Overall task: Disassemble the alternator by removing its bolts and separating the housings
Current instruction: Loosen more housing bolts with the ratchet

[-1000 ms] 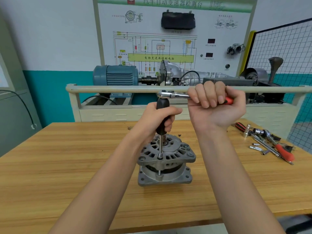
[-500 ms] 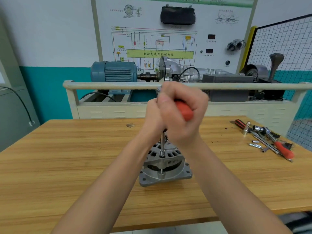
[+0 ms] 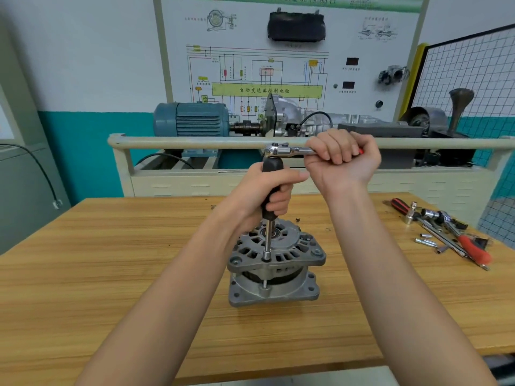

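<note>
Standing on the table (image 3: 111,274), alternator (image 3: 274,263) sits below both gripping hands.

alternator (image 3: 274,263) mid-table (image 3: 111,274), loose tools (image 3: 446,232) right, test bench (image 3: 278,179) behind

A workshop room with a wooden bench set before a training display stand.

The wooden table (image 3: 111,274) has a pale, striped grain and fills the lower part of the view. Behind it stands a cream metal frame (image 3: 195,142) with a round rail along its front, carrying a blue electric motor (image 3: 192,119) coupled to a grey gearbox (image 3: 287,115). Above rises a white display board (image 3: 278,65) printed with a wiring diagram and a yellow-green strip of characters. The wall (image 3: 83,51) is white above and teal below. At right stands a wire mesh panel (image 3: 471,73) in a dark frame; at left, a grey cabinet (image 3: 16,190) with a black cable (image 3: 36,165) hanging across it. Light is even and soft.
</note>
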A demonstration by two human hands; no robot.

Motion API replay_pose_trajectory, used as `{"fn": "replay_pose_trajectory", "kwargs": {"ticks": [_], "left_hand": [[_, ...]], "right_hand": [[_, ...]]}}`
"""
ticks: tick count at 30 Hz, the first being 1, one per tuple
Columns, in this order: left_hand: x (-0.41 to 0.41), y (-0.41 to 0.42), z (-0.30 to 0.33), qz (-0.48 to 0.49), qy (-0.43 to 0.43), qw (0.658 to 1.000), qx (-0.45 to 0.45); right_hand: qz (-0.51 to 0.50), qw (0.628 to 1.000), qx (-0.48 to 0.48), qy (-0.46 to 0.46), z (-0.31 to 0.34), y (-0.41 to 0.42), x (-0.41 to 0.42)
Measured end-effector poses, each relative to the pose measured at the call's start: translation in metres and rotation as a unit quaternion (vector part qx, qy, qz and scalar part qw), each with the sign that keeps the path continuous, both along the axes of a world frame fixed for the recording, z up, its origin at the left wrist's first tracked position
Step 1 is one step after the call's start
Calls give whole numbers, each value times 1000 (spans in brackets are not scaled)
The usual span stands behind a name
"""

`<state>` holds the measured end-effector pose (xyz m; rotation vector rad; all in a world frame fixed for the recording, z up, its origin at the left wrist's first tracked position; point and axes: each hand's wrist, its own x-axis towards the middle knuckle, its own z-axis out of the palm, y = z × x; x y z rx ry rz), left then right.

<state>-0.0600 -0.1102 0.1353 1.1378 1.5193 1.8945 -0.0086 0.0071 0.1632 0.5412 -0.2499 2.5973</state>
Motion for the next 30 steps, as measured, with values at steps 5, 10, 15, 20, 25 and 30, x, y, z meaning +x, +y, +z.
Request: {"fn": "replay_pose_trajectory", "kwargs": {"ticks": [5,10,15,20,25,30], "left_hand": [[1,6,-3,81,-15,997,-1],[8,10,-3,173,-17,985,14],[12,19,-9,276,51,960,-4],[12,10,-6,180,-6,983,40],[5,4,-4,60,-1,998,32],[4,3,4,-1,5,1000,-15]], "right_hand": [[-66,997,35,14,2,-10,6],[-298,893,281,189,-9,-45,24],[-497,726,439,183,-20,-71,24],[-392,830,360,169,-5,-51,28],[-86,988,104,81,-2,-11,20],[61,997,-22,32,-2,7,-5]]}}
